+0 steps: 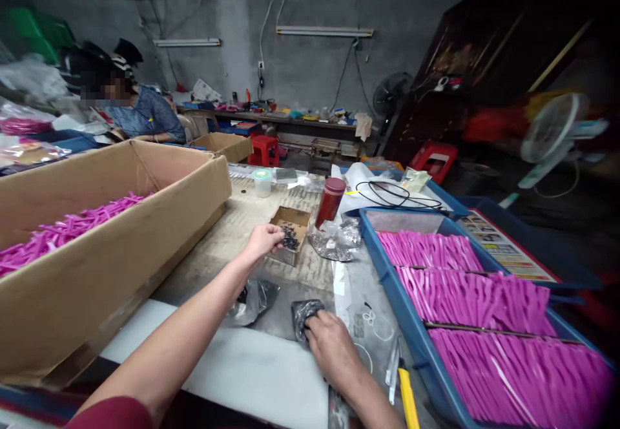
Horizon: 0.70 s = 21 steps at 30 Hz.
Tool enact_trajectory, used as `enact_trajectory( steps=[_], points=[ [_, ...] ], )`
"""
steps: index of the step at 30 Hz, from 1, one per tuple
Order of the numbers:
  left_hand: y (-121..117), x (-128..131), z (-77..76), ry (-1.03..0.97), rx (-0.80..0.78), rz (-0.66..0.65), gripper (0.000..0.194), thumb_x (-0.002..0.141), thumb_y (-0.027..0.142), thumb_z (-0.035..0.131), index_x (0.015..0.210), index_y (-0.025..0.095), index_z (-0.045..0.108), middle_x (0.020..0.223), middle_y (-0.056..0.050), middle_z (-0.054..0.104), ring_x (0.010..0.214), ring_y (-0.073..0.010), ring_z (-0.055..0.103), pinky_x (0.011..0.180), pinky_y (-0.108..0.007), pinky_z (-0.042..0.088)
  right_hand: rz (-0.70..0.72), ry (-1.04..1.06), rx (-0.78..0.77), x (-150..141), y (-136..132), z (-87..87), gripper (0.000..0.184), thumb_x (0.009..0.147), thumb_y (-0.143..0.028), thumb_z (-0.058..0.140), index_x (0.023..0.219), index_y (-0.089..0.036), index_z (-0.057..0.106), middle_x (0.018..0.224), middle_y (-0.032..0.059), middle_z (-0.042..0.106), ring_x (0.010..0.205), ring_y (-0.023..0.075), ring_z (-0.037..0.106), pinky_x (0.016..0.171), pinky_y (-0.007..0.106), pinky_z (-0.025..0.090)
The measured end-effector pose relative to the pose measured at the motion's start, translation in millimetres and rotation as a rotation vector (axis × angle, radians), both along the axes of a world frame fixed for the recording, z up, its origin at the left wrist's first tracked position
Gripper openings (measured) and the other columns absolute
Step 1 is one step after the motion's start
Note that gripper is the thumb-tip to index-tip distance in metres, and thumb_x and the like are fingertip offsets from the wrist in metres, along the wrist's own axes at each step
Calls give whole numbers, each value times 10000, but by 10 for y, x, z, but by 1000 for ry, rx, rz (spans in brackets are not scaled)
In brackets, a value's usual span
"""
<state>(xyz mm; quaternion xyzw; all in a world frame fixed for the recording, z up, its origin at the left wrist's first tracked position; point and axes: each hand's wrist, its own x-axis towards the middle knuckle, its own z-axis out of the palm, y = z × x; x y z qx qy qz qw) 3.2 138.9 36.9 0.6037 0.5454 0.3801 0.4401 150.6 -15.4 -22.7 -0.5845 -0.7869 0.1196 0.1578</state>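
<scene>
My left hand (264, 241) is closed in a pinch at the near left edge of a small cardboard box (301, 217). Small black pieces (290, 238) lie in that box; whatever the fingertips hold is too small to make out. Nearer to me, my right hand (334, 348) has its fingers curled onto a dark plastic bag (301, 316), and the fingertips are partly hidden in its folds. Between my arms rests another grey plastic bag (261, 296) with something black inside.
At left stands a large carton (111, 267) of magenta strips. A blue crate (387, 274) with rows of magenta pieces is at right, beside a yellow-handled cutter (407, 397). A red-brown canister (331, 199) and clear bag (339, 240) stand beyond. A person (150, 115) sits back left.
</scene>
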Motion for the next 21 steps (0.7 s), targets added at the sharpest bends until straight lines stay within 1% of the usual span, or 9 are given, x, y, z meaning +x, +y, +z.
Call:
enact_trajectory(
  steps=[2, 4, 7, 10, 11, 12, 15, 18, 21],
  points=[
    [127, 24, 17, 62, 52, 27, 72, 619, 160, 491, 577, 117, 531, 392, 41, 479, 317, -62, 401, 345, -170, 286, 0, -62, -20, -10, 15, -14, 199, 710, -63, 405, 685, -171, 571, 736, 46, 556, 723, 164, 493, 662, 246, 349],
    [134, 5, 53, 129, 116, 47, 97, 608, 152, 500, 660, 120, 575, 484, 16, 550, 422, -93, 481, 429, -191, 348, 0, -96, -34, -13, 24, -21, 207, 707, -55, 397, 695, -170, 569, 741, 44, 557, 717, 157, 498, 653, 237, 344],
    [-67, -138, 126, 237, 202, 40, 151, 611, 176, 503, 720, 154, 605, 647, -1, 612, 608, -132, 531, 578, -215, 373, -10, -133, -38, -17, 37, -37, 198, 707, -67, 402, 701, -168, 572, 747, 48, 563, 717, 158, 502, 651, 237, 335],
    [-389, -401, 146, 341, 215, -29, 97, 606, 201, 514, 613, 178, 608, 591, 15, 603, 610, -138, 521, 588, -212, 352, -11, -165, -26, -23, 49, -55, 189, 696, -64, 418, 688, -170, 574, 732, 50, 569, 707, 164, 508, 639, 243, 329],
    [-492, -500, 130, 391, 208, -62, 108, 618, 202, 503, 589, 178, 604, 563, 17, 594, 587, -136, 516, 570, -211, 345, -8, -173, -18, -25, 52, -60, 192, 692, -56, 420, 682, -173, 572, 723, 49, 570, 698, 165, 510, 631, 244, 327],
    [-584, -596, 102, 516, 216, -114, 146, 649, 203, 467, 598, 182, 603, 564, 16, 590, 576, -132, 514, 555, -208, 338, -3, -179, -7, -27, 54, -62, 197, 688, -48, 421, 676, -176, 570, 713, 47, 570, 687, 165, 512, 622, 246, 325],
    [-783, -808, -30, 766, 219, -264, 208, 696, 179, 405, 641, 178, 606, 615, -6, 600, 594, -131, 521, 558, -208, 338, 13, -192, 23, -29, 56, -60, 197, 683, -40, 429, 666, -183, 564, 692, 44, 571, 657, 164, 513, 597, 250, 318],
    [-877, -856, -166, 924, 280, -386, 207, 700, 158, 406, 630, 172, 601, 680, -30, 605, 654, -145, 522, 605, -222, 347, 22, -204, 42, -29, 53, -52, 179, 685, -54, 440, 658, -183, 562, 681, 44, 571, 651, 167, 516, 588, 254, 310],
    [-904, -791, -257, 1020, 314, -380, 192, 690, 151, 415, 610, 158, 589, 711, -59, 593, 678, -170, 508, 611, -251, 347, 24, -220, 49, -29, 47, -49, 162, 688, -66, 451, 653, -182, 559, 672, 42, 568, 648, 172, 515, 585, 260, 301]
  ],
)
